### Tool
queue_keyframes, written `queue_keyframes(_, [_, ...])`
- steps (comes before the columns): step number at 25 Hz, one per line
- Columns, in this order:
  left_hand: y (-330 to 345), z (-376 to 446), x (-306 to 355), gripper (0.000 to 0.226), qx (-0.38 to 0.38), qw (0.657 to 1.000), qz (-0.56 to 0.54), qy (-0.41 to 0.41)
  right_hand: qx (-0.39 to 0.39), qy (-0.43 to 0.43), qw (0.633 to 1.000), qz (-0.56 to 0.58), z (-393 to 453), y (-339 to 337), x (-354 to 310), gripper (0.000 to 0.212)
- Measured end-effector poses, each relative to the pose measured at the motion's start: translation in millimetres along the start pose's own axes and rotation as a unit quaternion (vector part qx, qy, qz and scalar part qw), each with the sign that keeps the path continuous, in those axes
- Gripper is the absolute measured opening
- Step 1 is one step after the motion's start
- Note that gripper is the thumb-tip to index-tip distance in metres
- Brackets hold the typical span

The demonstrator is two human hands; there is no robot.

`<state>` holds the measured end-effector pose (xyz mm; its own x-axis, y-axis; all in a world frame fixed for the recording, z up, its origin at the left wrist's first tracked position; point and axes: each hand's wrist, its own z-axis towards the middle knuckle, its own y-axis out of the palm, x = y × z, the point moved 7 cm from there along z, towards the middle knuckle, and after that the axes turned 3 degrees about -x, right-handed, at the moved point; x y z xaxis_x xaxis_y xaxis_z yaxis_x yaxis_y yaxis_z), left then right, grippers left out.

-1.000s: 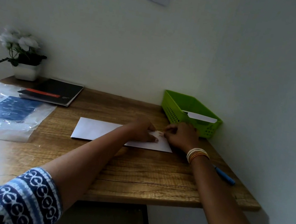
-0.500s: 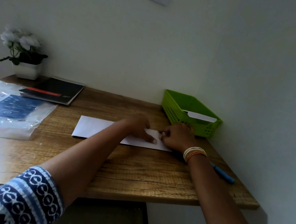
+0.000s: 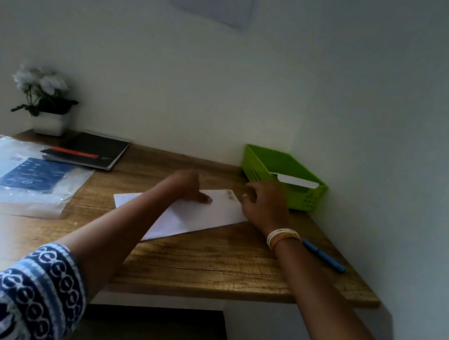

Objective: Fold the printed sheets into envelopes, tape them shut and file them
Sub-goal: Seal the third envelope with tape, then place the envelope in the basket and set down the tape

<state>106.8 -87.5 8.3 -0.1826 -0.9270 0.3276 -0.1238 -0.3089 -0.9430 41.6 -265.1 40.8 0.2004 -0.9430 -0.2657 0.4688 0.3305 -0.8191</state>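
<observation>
Nearest us, the patterned sleeve [image 3: 24, 294] on our left arm, reaching fwd over the wooden desk [image 3: 204, 257]. Off to the right near the edge, a blue pen [image 3: 324, 256] lies idle, just past our bangles [image 3: 283, 237]. Now mid-desk: the folded white sheet [image 3: 195, 218] lies flat, angled w/ its far end toward the basket. Our left hand [image 3: 188, 187] presses down on it, fingers together and flat, thumb tip on the paper, pinning it. Our right hand [image 3: 264, 205] hovers at the sheet's far right end, fingers loosely curled and apart, gripping nothing we can make out; whether it touches the paper edge, can't tell. There's a small mark or bit of tape [image 3: 230, 194] near that end, too blurry to call. Left side: a clear plastic sleeve [image 3: 12, 176] w/ a dark blue printed sheet inside, prob more to fold. Further back, the green basket [image 3: 283, 178] against the wall, w/ one white folded piece [image 3: 297, 180] already resting in it, so we reckon one's filed. This one looks folded, maybe being sealed; filing it is left, plus whatever's in the sleeve. Far back: black notebook [image 3: 92, 148] and a potted white flower [image 3: 44, 99]
</observation>
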Motion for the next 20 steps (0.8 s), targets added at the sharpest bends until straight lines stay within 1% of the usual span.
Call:
queue_keyframes(1, [-6.1, -0.4, -6.4, 0.054, 0.015, 0.999, -0.042, -0.016, 0.019, 0.008, 0.999, 0.044, -4.0, -4.1, -6.3, 0.044])
queue_keyframes(3, [-17.2, -2.0, -19.4, 0.049, 0.04, 0.985, -0.158, -0.052, 0.017, 0.049, 0.993, 0.106, -14.0, -2.0, -20.0, 0.054])
queue_keyframes(5, [-28.0, -3.6, -29.5, 0.049, 0.086, 0.947, -0.3, -0.082, -0.021, 0.125, 0.975, 0.184, -18.8, 13.4, -25.3, 0.067])
queue_keyframes(6, [-29.9, -5.9, -31.5, 0.048, 0.101, 0.912, -0.388, -0.091, -0.05, 0.17, 0.956, 0.233, -20.4, 22.6, -25.7, 0.074])
queue_keyframes(7, [-28.2, -8.0, -33.4, 0.044, 0.112, 0.862, -0.483, -0.104, -0.079, 0.215, 0.929, 0.29, -22.1, 31.8, -24.4, 0.077])
queue_keyframes(8, [-27.1, -11.6, -34.8, 0.041, 0.129, 0.813, -0.556, -0.119, -0.104, 0.252, 0.897, 0.348, -23.6, 37.8, -24.5, 0.075])
queue_keyframes(9, [-25.5, -13.7, -33.5, 0.038, 0.135, 0.775, -0.605, -0.127, -0.124, 0.277, 0.865, 0.398, -24.2, 40.6, -25.1, 0.066])
queue_keyframes(10, [-25.8, -16.2, -28.9, 0.036, 0.138, 0.751, -0.634, -0.123, -0.132, 0.286, 0.845, 0.433, -23.0, 40.5, -25.8, 0.051])
queue_keyframes(11, [-27.1, -16.0, -23.0, 0.037, 0.138, 0.738, -0.651, -0.113, -0.125, 0.286, 0.834, 0.456, -20.8, 36.3, -25.8, 0.034])
queue_keyframes(12, [-28.3, -17.8, -13.5, 0.037, 0.132, 0.731, -0.662, -0.103, -0.113, 0.281, 0.833, 0.463, -18.5, 28.3, -25.5, 0.021])
queue_keyframes(13, [-29.3, -19.3, -4.4, 0.038, 0.114, 0.73, -0.667, -0.097, -0.094, 0.28, 0.838, 0.459, -14.5, 22.1, -21.8, 0.016])
queue_keyframes(14, [-29.1, -23.1, 7.8, 0.039, 0.077, 0.742, -0.659, -0.096, -0.074, 0.276, 0.844, 0.454, -11.0, 13.0, -17.8, 0.018])
queue_keyframes(16, [-23.9, -35.1, 30.5, 0.042, -0.043, 0.783, -0.612, -0.105, -0.025, 0.273, 0.86, 0.43, -1.4, -10.8, -7.0, 0.021])
queue_keyframes(17, [-22.7, -39.8, 39.5, 0.043, -0.098, 0.797, -0.587, -0.1, -0.008, 0.273, 0.867, 0.417, 4.4, -24.3, -0.7, 0.018])
queue_keyframes(18, [-24.8, -42.3, 48.2, 0.041, -0.132, 0.81, -0.566, -0.083, 0.0, 0.273, 0.872, 0.405, 9.3, -39.3, 3.3, 0.014])
queue_keyframes(19, [-28.6, -43.6, 57.2, 0.038, -0.151, 0.82, -0.549, -0.061, 0.006, 0.273, 0.876, 0.398, 14.6, -54.5, 7.8, 0.017])
queue_keyframes(20, [-33.8, -42.6, 65.7, 0.032, -0.154, 0.827, -0.54, -0.041, 0.013, 0.276, 0.877, 0.392, 20.2, -68.7, 13.5, 0.025])
